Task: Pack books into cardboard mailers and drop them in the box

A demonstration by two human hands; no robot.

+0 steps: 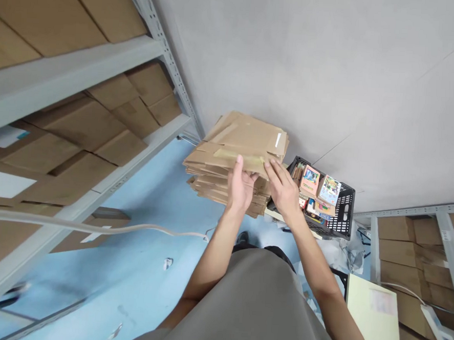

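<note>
From where I stand, a pale grey wall (314, 67) rises behind a light blue floor (151, 273), with grey metal shelving (71, 81) of cartons on the person's left. Against the wall is an uneven stack of flattened brown cardboard boxes (244, 132), just beside a black plastic crate (345, 213) of small colourful boxes (329, 190). The left hand (241, 191) has its thumb up over the near edge of the top layer, fingers seemingly curled beneath in a loose grasp. The right hand (285, 191) lays its nearly straight fingers on that edge; I can't tell whether its thumb pinches below. I'd judge each piece light and fairly stiff, floppy at creases, and liable to slide; best held by both near corners.
</note>
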